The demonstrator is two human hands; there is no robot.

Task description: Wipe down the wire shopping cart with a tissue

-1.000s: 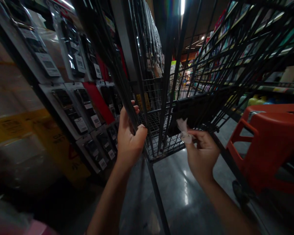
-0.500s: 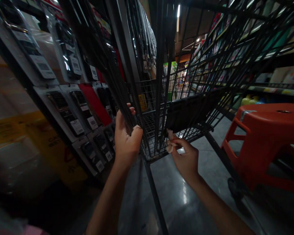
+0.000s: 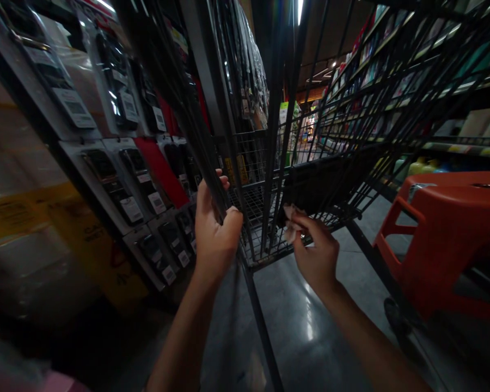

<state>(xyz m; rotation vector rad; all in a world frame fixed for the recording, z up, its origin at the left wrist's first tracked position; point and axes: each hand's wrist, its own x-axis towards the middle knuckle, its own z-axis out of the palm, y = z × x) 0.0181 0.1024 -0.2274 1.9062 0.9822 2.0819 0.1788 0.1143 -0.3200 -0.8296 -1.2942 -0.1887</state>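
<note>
A dark metal shopping cart (image 3: 258, 265) fills the middle of the view, tilted in the picture, its wire basket spreading to the upper right. My left hand (image 3: 217, 231) is wrapped round a dark bar on the cart's near left side, thumb on one side and fingertips showing past the other. Pinched between the thumb and fingers of my right hand (image 3: 317, 253) is a crumpled pale tissue or cloth (image 3: 292, 228). It is close to the cart's black panel (image 3: 326, 182); whether it touches the cart I cannot tell.
An orange plastic stool (image 3: 457, 218) stands at the right, beside a cart wheel (image 3: 396, 321). Packaged black goods (image 3: 128, 179) hang on a rack at the left, near a yellow caution sign (image 3: 93, 245). Stocked shelves (image 3: 375, 81) line the far right.
My right hand has shifted slightly right with the pale tissue or cloth, which has changed shape a little. The whole view has moved slightly; my left hand keeps its hold.
</note>
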